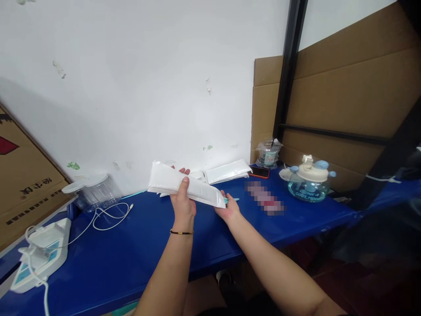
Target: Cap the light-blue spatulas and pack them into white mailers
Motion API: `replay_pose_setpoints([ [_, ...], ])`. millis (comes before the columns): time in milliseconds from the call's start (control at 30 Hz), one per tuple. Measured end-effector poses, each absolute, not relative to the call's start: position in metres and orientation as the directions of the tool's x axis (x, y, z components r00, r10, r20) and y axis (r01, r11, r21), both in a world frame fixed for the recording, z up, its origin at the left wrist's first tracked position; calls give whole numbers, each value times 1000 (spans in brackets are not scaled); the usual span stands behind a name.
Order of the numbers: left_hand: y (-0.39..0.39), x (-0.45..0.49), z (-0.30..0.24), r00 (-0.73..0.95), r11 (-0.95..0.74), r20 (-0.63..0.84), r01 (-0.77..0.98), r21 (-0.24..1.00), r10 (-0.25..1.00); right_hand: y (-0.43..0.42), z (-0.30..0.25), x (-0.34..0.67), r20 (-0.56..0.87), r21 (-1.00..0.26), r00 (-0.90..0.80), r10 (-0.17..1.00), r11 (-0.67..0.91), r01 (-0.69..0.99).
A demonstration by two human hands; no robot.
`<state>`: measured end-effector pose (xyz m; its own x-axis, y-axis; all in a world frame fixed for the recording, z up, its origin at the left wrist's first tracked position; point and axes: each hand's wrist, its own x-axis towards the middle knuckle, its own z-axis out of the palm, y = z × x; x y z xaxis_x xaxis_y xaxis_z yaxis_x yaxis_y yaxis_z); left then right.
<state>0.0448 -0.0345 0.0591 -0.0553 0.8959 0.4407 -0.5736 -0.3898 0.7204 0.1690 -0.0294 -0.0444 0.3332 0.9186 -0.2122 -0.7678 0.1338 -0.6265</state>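
In the head view my left hand [183, 202] is closed around a long white padded envelope [171, 177], thumb across its face and fingers behind. The envelope is held tilted above the blue table, its right end lower. At that end is my right hand [230, 207], closed on a slim light-blue object [236, 199]; only its tip and a small part by the envelope show, so its kind is unclear. More white envelopes [226, 171] lie behind, against the wall.
On the blue table [108, 259] are a white power strip [42, 254] with a cable, clear plastic jars [98, 193], a phone [259, 172], a blurred pink item [265, 199], a bagged cup [269, 153] and a drink bottle [309, 182]. Cardboard [348, 92] stands at right.
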Motion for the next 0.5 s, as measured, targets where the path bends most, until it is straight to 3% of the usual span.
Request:
replay_pose_setpoints([
  [100, -24, 32, 59, -132, -378, 378, -598, 707, 916, -27, -44, 166, -398, -464, 362, 843, 156, -872],
  [300, -8, -5, 69, -208, -388, 331, -594, 704, 920, -27, -43, 162, -446, -417, 368, 816, 174, -892],
  [500, -3, -32, 84, -270, -492, 412, -522, 697, 870, -26, -48, 158, -449, -435, 386, 806, 180, -882],
])
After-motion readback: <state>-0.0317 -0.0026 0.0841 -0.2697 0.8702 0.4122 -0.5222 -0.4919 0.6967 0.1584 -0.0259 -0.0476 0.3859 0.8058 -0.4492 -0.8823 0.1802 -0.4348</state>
